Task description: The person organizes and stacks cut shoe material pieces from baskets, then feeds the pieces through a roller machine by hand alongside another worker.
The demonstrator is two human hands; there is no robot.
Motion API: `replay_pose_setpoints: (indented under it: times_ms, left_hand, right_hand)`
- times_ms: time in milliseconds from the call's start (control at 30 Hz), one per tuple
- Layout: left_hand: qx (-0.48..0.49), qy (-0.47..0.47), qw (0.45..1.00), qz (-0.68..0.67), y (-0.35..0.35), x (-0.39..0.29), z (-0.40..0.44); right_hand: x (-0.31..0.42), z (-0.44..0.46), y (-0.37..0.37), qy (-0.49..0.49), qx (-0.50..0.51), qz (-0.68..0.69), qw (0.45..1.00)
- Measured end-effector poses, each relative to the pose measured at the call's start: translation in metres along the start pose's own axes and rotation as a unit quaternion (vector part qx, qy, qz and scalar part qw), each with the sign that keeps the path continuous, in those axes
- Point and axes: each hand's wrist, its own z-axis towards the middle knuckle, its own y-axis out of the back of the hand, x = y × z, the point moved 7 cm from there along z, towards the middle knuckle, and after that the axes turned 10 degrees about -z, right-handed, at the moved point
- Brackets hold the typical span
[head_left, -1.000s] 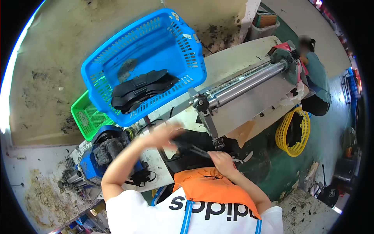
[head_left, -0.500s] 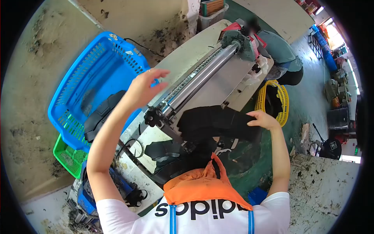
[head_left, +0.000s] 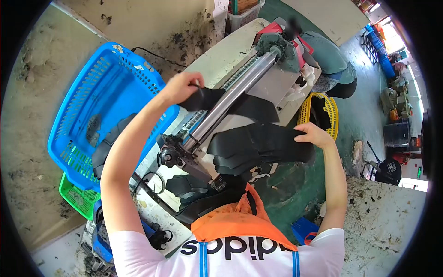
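Observation:
My left hand (head_left: 182, 87) is closed on the end of a black piece (head_left: 256, 108) that lies under the metal roller (head_left: 235, 94) of the machine and shows on both sides of it. Out to the right, my right hand (head_left: 314, 136) grips the right end of a fanned stack of black pieces (head_left: 254, 147) between thumb and fingers. The stack is at the near side of the machine's metal plate. More black pieces (head_left: 187, 185) lie below the machine's left end, by the orange apron (head_left: 240, 225).
A blue basket (head_left: 59, 134) with black pieces stands at the left, over a green basket (head_left: 74, 204). Beyond the machine's right end is a yellow basket (head_left: 333, 115), near another person (head_left: 328, 55). A blue motor unit (head_left: 102, 244) is at the lower left.
My left hand, earlier open and empty above the machine, now holds a black piece that lies under the roller. My right hand keeps its stack, whose layers are now more fanned out.

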Motion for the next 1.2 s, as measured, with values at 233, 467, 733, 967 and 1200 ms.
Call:
replay_pose_setpoints:
  times_ms: [233,467,733,967,1200]
  left_hand:
    - [0.007,0.009,0.986,0.166,-0.038,0.045,-0.039]
    - [-0.122,-0.007,0.989,0.087,0.032,-0.001,-0.034]
    - [-0.058,0.014,0.990,0.129,-0.014,0.033,-0.054]
    - [-0.053,-0.008,0.987,0.150,-0.002,0.034,-0.041]
    - [-0.115,-0.016,0.987,0.109,0.019,0.015,-0.049]
  right_hand:
    - [0.030,0.006,-0.008,0.046,0.009,0.001,0.999]
    - [0.018,0.020,0.004,-0.022,-0.030,-0.055,0.998]
    - [0.030,-0.001,-0.003,0.003,0.026,-0.013,1.000]
    - [0.057,0.012,-0.007,-0.032,-0.027,-0.062,0.997]
    - [0.022,-0.007,-0.006,0.000,0.008,-0.004,1.000]
